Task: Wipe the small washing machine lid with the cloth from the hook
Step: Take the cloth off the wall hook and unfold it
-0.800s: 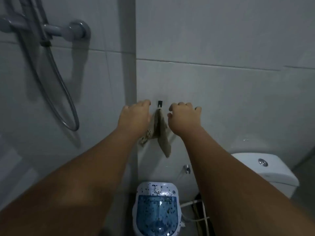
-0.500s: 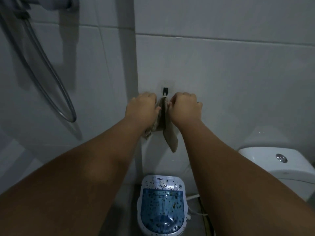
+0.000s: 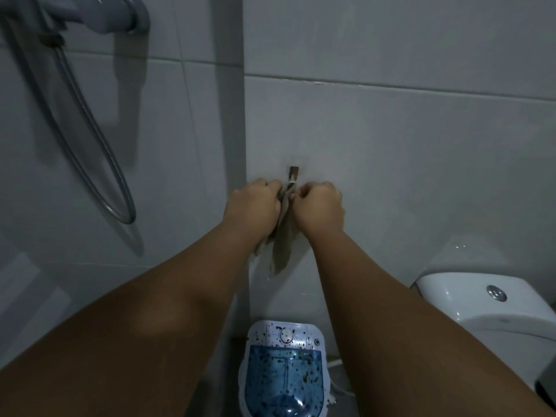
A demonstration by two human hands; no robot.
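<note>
A brownish cloth (image 3: 282, 245) hangs by its loop from a small dark hook (image 3: 294, 172) on the grey tiled wall. My left hand (image 3: 254, 207) grips the cloth's upper left side. My right hand (image 3: 320, 207) pinches its top right, just under the hook. The cloth's lower part dangles between my wrists. Far below stands the small washing machine, whose blue see-through lid (image 3: 284, 383) is speckled with dark spots; the white control panel (image 3: 285, 334) sits at its far end.
A shower hose (image 3: 99, 164) loops down the left wall from a grey mixer (image 3: 99, 18). A white toilet cistern (image 3: 493, 308) stands at the lower right. White hoses (image 3: 338, 386) run beside the machine on the floor.
Both hands came together and closed on the cloth right under the hook. The view tilted and shifted slightly.
</note>
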